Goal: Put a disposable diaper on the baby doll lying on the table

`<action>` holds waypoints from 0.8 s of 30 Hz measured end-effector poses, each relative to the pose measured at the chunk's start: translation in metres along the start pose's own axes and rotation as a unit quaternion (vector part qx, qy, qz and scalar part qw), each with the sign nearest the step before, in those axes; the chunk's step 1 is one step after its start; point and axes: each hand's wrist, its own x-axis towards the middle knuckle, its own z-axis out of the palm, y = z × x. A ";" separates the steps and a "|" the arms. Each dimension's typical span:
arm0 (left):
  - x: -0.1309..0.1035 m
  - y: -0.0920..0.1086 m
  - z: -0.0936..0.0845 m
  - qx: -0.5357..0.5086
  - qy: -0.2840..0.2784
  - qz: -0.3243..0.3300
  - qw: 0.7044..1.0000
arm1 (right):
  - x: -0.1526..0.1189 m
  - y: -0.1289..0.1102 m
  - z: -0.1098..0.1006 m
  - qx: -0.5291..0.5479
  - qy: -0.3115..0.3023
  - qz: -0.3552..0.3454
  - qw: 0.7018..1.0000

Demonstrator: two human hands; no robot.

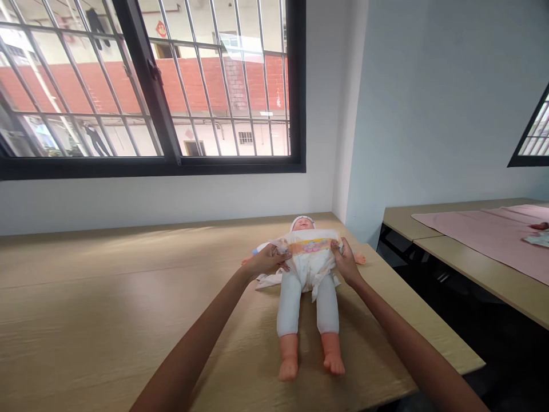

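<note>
A baby doll [290, 309] lies on its back on the wooden table, feet toward me, wearing a white cap and white leggings. Over its hips and belly sits a white diaper [309, 269] with a yellow and orange printed band at the waist. My left hand [271, 258] is closed on the diaper's left edge, thumb and fingers pinching it. On the opposite edge, my right hand [345, 262] grips the diaper in the same way. The doll's arms stick out to both sides behind my hands. Some white cloth shows beneath its hips.
The wooden table [107, 320] stretches left under a barred window [223, 86]. Its right edge runs close beside the doll. Across a dark gap stands another table with a pink cloth [484, 229] and a partly visible item on it.
</note>
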 end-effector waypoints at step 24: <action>0.023 -0.049 -0.003 -0.262 0.158 -0.056 0.950 | 0.010 0.048 -0.008 0.043 -0.079 0.084 0.992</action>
